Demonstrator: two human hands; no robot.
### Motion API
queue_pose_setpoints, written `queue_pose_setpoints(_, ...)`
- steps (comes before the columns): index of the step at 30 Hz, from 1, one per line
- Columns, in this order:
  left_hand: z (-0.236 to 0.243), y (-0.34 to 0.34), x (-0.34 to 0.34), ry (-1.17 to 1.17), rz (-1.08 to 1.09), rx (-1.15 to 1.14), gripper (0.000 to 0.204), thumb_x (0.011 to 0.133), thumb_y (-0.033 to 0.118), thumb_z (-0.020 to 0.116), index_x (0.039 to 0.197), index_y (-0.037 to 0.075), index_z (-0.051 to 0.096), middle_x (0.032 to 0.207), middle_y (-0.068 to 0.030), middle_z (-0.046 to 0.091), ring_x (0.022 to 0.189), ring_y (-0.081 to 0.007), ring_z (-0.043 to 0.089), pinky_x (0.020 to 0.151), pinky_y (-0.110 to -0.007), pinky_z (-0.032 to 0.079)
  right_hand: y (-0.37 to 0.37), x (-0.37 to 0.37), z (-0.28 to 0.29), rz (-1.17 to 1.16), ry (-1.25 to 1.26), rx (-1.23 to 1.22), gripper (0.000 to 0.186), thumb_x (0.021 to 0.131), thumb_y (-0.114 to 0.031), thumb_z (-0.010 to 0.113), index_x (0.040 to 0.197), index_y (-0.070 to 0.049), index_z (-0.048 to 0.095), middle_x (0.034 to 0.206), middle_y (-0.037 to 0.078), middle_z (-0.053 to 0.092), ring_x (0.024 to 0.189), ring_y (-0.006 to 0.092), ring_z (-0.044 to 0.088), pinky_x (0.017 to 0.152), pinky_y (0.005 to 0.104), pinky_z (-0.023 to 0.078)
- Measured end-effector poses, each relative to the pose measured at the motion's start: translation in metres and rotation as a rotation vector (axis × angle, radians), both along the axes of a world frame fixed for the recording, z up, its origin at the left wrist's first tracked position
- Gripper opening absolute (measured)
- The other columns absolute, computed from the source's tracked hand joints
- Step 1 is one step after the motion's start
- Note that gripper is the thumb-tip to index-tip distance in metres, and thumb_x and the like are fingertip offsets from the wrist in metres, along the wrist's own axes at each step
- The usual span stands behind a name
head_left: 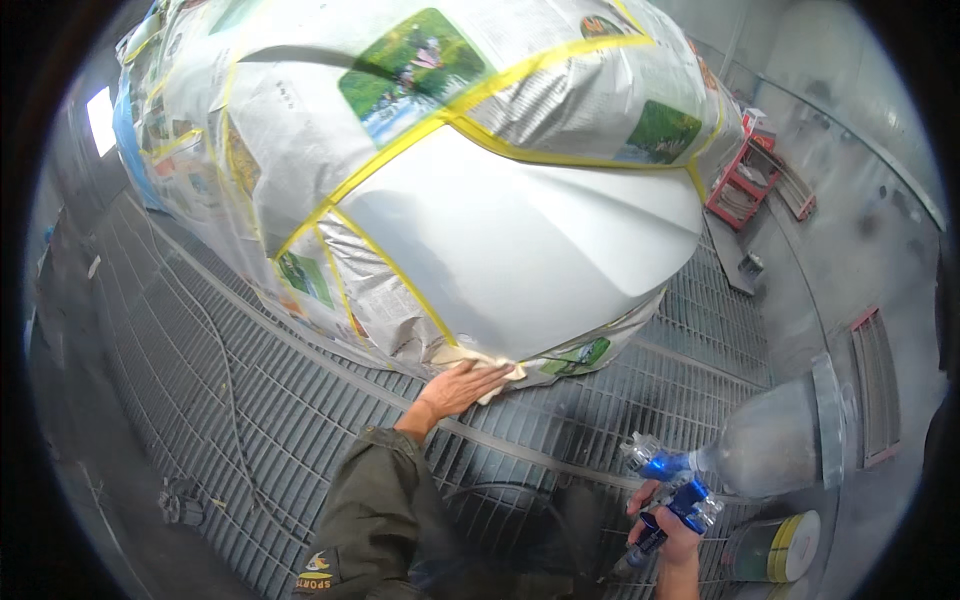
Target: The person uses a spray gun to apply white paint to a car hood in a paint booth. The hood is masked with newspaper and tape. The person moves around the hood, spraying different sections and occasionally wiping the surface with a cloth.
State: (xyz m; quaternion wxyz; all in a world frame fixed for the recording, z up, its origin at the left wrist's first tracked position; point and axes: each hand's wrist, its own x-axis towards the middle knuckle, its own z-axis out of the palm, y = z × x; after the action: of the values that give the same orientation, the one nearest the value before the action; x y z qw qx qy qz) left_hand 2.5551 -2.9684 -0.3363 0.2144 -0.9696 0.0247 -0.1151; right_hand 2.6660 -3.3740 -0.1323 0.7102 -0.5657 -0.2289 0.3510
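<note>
cloth (456, 354) part-hidden, spray gun (690, 493) trigger possibly covered

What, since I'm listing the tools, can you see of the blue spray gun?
The spray gun has a shiny blue, metallic-looking body with silvery fittings. A large, translucent greyish cup is attached, its wide end toward the picture's right. The right hand grips it above the floor grating, at lower right. Its trigger is hard to make out.

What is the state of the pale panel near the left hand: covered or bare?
Bare: the panel shows its smooth surface, bordered by yellow tape and printed sheets.
</note>
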Motion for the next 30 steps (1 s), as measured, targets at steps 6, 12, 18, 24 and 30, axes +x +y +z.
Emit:
queue_pose_setpoints(6, 0.129, 0.030, 0.006, 0.158, -0.082, -0.159, 0.069, 0.099, 0.000, 0.033, 0.157, 0.037, 0.024, 0.146, -0.0061, 0.049, 0.122, -0.0225, 0.057, 0.101, -0.037, 0.053, -0.014, 0.018, -0.018, 0.020, 0.144, -0.030, 0.053, 0.084, -0.028, 0.072, 0.119, 0.009, 0.055, 0.102, 0.019, 0.062, 0.091, 0.0272, 0.065, 0.054, 0.0332, 0.059)
queue_pose_setpoints(12, 0.207, 0.046, 0.015, -0.329, 0.228, 0.417, 0.068, 0.094, 0.033, 0.047, 0.158, 0.023, 0.028, 0.164, -0.0011, 0.027, 0.144, -0.0160, 0.035, 0.119, -0.057, 0.019, -0.018, 0.038, -0.027, 0.151, 0.245, 0.155, 0.039, 0.092, -0.016, 0.067, 0.126, -0.001, 0.055, 0.114, 0.015, 0.062, 0.103, 0.0235, 0.063, 0.066, 0.0312, 0.059)
queue_pose_setpoints(18, 0.256, -0.015, 0.078, 0.113, -0.053, 0.492, 0.072, 0.089, 0.026, 0.054, 0.157, 0.017, 0.030, 0.163, -0.0048, 0.030, 0.142, -0.0168, 0.039, 0.117, -0.041, 0.031, -0.031, 0.059, -0.058, 0.178, 0.190, 0.207, 0.023, 0.096, -0.011, 0.062, 0.117, -0.002, 0.060, 0.112, 0.013, 0.062, 0.098, 0.0183, 0.064, 0.064, 0.0282, 0.058)
queue_pose_setpoints(24, 0.326, -0.061, 0.225, 0.066, 0.015, 0.132, 0.061, 0.089, 0.037, 0.063, 0.143, 0.012, 0.051, 0.156, -0.0096, 0.039, 0.146, -0.0248, 0.033, 0.124, -0.048, 0.017, -0.038, 0.096, -0.085, 0.113, 0.274, 0.267, 0.021, 0.096, -0.010, 0.059, 0.115, -0.001, 0.060, 0.112, 0.013, 0.063, 0.095, 0.0169, 0.063, 0.064, 0.0276, 0.057)
queue_pose_setpoints(30, 0.313, -0.038, 0.364, 0.016, -0.006, 0.247, 0.057, 0.095, 0.040, 0.057, 0.146, 0.017, 0.048, 0.158, -0.0089, 0.037, 0.147, -0.0257, 0.029, 0.124, -0.046, 0.016, -0.049, 0.126, -0.089, 0.093, 0.355, 0.219, 0.021, 0.094, -0.008, 0.059, 0.114, -0.001, 0.061, 0.110, 0.012, 0.063, 0.097, 0.0186, 0.063, 0.066, 0.0293, 0.058)
